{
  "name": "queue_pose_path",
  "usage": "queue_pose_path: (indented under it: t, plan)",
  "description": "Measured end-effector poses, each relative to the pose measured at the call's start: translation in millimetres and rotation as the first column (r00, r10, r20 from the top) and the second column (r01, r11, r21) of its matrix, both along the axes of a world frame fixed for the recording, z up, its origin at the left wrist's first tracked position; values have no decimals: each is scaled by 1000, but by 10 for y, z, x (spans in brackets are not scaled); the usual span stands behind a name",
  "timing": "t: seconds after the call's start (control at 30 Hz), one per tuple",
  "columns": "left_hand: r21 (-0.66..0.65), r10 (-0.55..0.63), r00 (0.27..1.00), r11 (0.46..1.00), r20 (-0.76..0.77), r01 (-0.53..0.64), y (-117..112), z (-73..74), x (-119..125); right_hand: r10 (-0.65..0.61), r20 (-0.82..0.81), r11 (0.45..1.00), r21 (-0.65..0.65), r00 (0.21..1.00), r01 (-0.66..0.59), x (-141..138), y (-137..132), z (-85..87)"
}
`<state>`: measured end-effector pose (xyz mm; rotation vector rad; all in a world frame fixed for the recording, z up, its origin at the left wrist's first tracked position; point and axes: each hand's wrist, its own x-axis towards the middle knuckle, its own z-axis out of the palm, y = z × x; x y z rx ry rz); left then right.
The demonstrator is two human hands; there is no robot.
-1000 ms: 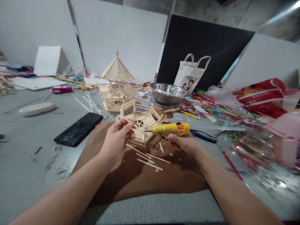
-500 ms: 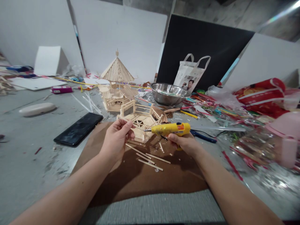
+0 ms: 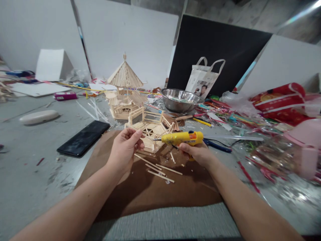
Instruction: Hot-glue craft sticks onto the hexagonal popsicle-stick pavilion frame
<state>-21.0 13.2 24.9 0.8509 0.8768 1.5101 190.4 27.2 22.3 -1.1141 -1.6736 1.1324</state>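
My left hand (image 3: 126, 147) pinches a thin wooden stick (image 3: 146, 135) between thumb and fingers, over a brown sheet (image 3: 140, 190). My right hand (image 3: 197, 154) grips a yellow glue gun (image 3: 182, 138), whose metal tip points left at the stick's free end. Just behind the hands sits a low stick-built model base (image 3: 147, 129) with railings. Several loose wooden sticks (image 3: 160, 169) lie on the brown sheet below the hands.
A stick pagoda model (image 3: 124, 90) stands behind the base. A black phone (image 3: 84, 138) lies to the left, a white oval case (image 3: 38, 117) farther left. A steel bowl (image 3: 182, 99), a white tote bag (image 3: 204, 79), blue-handled pliers (image 3: 217, 145) and plastic packets (image 3: 278, 100) crowd the right.
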Motion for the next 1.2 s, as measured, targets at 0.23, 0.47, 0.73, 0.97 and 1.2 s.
queue_pose_path:
  t: [0.23,0.47,0.73,0.97,1.2]
  plan:
    - [0,4,1000,1000,-7,-4,8,-9,1,-45,-7,999,-19,999,45,3,-12,-1]
    - [-13,22,999,1000,28,-21,28,-16,-16,-17,-51,1000,1,999,17,-45,-12,13]
    - [-7,14,1000,1000,23,-14,19,-10,-14,-42,-59,999,16,997,43,-46,15,-34]
    - [5,19,1000,1000,14,-19,18,-24,-13,18,-19,998,55,1000,-17,-40,17,-35]
    - [1,42,999,999,-2,-42,17,-4,4,37,-34,995,91,999,-34,-27,23,-51]
